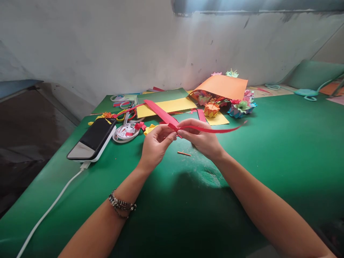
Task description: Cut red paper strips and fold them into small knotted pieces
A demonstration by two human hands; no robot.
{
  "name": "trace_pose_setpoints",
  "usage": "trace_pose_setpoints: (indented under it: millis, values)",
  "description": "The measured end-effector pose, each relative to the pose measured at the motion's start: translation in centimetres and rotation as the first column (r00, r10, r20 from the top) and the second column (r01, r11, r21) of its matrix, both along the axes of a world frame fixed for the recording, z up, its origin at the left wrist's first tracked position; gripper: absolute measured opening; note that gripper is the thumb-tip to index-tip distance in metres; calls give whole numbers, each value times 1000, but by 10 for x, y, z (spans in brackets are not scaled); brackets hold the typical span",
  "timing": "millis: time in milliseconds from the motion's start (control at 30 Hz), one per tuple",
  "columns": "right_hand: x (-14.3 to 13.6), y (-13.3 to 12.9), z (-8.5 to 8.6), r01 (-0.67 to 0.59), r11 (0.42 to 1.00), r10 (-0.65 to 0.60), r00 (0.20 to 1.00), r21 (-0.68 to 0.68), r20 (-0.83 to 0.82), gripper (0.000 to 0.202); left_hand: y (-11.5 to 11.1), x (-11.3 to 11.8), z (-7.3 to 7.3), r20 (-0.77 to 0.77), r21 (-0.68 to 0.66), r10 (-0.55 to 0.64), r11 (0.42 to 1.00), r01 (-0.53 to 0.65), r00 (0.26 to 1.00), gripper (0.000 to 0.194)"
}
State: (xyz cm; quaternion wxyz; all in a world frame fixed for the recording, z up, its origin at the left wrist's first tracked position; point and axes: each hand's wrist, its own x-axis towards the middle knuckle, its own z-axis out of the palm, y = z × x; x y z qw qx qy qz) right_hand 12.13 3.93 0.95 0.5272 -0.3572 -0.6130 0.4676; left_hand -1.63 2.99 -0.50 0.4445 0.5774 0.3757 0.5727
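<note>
Red paper strips [162, 113] cross between my two hands over the middle of the table. My left hand [155, 145] pinches them at the crossing, fingers closed. From the other side my right hand [202, 139] also closes on the strips at that spot. One wide strip points up and left, and a thin curved end sticks out to the right past my right hand. The exact fold between the fingertips is partly hidden. Below the hands a small thin brown stick [184, 153] lies on the table.
At left, a phone [90, 139] lies on a white block with a white cable [51, 208]. Behind it are tape rolls [126, 132] and scissors [130, 113]. Yellow paper [166, 107], paper flowers [240, 107] and an orange sheet [221, 86] lie at the back of the green table [282, 150].
</note>
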Motion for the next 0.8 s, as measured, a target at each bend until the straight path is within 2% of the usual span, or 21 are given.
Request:
trace_pose_setpoints:
  millis: [233,433,633,800]
  values:
    - [1,-1,4,-10,993,8,1000,-116,-15,11,-3,1,1,-116,152,87,986,-69,989,26]
    - [2,0,2,-21,992,21,1000,-124,1,15,-5,-2,-2,-225,250,187,960,-129,956,35]
    - [3,0,0,-56,982,51,998,-180,-37,21,-5,-3,-1,-376,505,345,854,-122,860,15]
    - [2,1,-2,-96,969,82,994,-228,-70,21,-5,-5,0,-406,552,385,826,-113,829,12]
